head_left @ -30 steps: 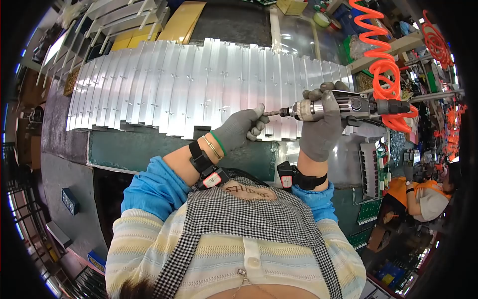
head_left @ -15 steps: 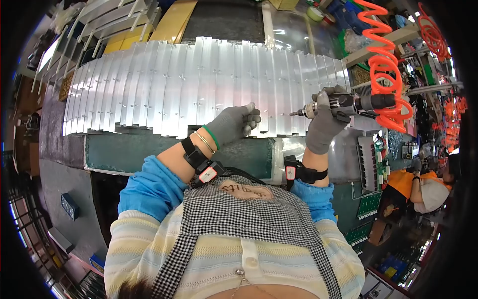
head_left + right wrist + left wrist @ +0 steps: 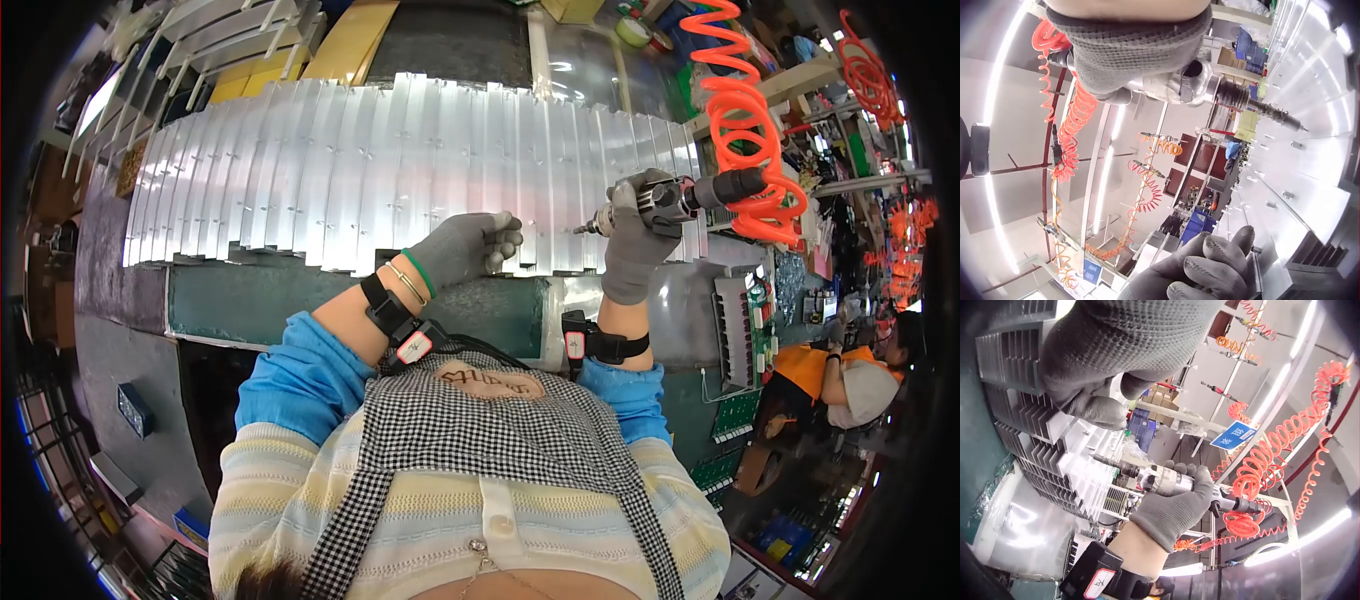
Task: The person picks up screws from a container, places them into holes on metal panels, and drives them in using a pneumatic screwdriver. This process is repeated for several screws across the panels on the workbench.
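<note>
In the head view my right hand (image 3: 637, 255), in a grey glove, grips a silver air screwdriver (image 3: 672, 207). Its bit (image 3: 1282, 117) points left over a long row of silver finned heat sinks (image 3: 420, 170), where small fittings stand up from the flat faces. My left hand (image 3: 468, 252), also gloved, is over the near edge of the row, to the left of the bit and apart from it. Its fingers (image 3: 1213, 275) are curled in with the thumb alongside. The inside of the palm is hidden.
A coiled orange air hose (image 3: 745, 140) runs up from the tool's rear. Green circuit boards (image 3: 735, 415) lie at the right, near another person (image 3: 850, 385). A white rack (image 3: 225, 45) stands at the back left beside yellow sheets (image 3: 345, 45).
My left hand has come away from the screwdriver's bit and moved slightly left. The screwdriver first drew back to the right, then shifted a little left and tilted, its hose swinging left.
</note>
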`<state>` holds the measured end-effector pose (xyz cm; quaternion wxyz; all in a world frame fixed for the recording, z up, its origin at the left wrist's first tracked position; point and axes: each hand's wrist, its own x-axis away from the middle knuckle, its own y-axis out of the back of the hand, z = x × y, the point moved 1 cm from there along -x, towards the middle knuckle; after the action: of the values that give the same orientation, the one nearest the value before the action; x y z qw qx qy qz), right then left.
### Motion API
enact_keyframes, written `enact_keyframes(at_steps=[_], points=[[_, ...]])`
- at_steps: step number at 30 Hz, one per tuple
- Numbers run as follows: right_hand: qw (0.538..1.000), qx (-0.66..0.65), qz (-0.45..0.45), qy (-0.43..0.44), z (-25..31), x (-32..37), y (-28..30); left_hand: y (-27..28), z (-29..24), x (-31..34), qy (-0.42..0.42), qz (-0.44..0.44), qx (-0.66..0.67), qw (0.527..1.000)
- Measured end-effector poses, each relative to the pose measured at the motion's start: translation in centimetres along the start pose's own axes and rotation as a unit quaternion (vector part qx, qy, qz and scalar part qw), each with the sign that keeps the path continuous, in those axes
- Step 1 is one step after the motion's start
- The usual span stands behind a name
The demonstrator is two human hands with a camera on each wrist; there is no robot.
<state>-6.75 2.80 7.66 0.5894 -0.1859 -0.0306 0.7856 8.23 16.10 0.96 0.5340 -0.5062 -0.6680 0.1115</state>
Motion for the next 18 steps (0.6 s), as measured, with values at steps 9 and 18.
enact_keyframes(at_steps=[9,18], points=[[1.0,0.003,-0.005,0.009,1.1,-0.3,-0.2,0.2,0.2,2.6,-0.071,0.107,0.013,0.992],[0.971,0.164,0.129,0.118,3.2,2.7,0.2,4.7,0.8,13.4,-0.249,0.09,0.083,0.961]])
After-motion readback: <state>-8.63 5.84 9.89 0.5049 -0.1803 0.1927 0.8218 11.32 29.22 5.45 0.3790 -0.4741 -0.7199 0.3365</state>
